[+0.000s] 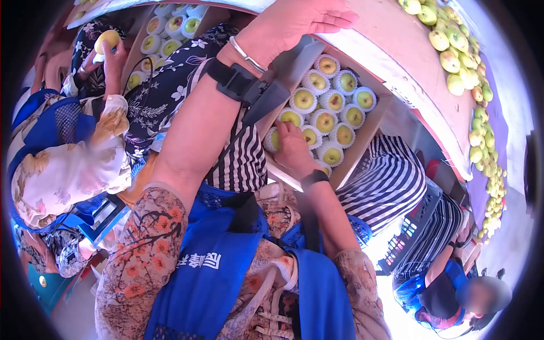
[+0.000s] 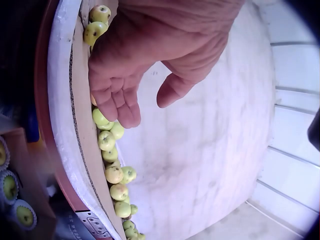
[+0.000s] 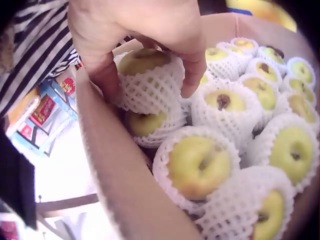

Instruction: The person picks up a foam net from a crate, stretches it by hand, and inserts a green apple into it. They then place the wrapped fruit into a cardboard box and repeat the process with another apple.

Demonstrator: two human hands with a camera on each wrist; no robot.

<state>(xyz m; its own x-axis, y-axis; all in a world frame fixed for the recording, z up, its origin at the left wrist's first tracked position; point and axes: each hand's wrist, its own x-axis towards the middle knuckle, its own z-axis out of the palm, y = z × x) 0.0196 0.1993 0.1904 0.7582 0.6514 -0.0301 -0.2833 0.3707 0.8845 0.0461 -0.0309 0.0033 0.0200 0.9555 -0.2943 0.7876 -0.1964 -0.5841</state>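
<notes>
My right hand [image 1: 293,148] reaches into a cardboard box [image 1: 362,139] of yellow-green apples in white foam nets. In the right wrist view its thumb and fingers grip a netted apple [image 3: 150,80] near the box wall, over another netted apple [image 3: 145,122]. My left hand [image 1: 309,25] is raised over the cardboard-edged table [image 1: 391,51]. The left wrist view shows this left hand [image 2: 160,55] with loosely bent fingers and thumb apart, holding nothing visible. Beneath and beside it lies a row of bare apples [image 2: 114,174] along the table's edge.
Another box of netted apples [image 1: 170,31] stands at upper left, where a neighbouring person's hand [image 1: 115,65] holds a yellow apple [image 1: 107,41]. Loose apples [image 1: 453,39] line the table at right. A black crate [image 1: 405,232] and another person [image 1: 447,289] are at lower right.
</notes>
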